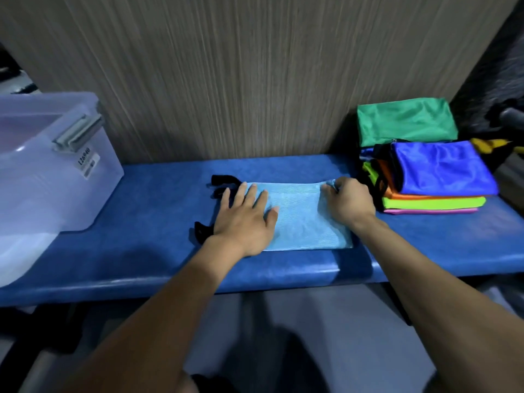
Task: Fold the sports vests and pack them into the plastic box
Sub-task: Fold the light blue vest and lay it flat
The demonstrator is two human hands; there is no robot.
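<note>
A light blue sports vest [303, 219] with black trim lies partly folded on the blue bench [158, 222]. My left hand [246, 219] presses flat on its left part, fingers straight and spread. My right hand [347, 202] pinches the vest's far right corner with curled fingers. Black straps [224, 180] stick out to the left of the vest. The clear plastic box [54, 171] stands open at the left end of the bench, with a grey latch and a label on its side.
At the right end of the bench sits a stack of folded vests [436, 177] in blue, orange, lime and pink, with a green vest [405, 120] behind it. A wood-grain wall [226, 80] backs the bench. The bench's front edge [226, 282] runs across below my hands.
</note>
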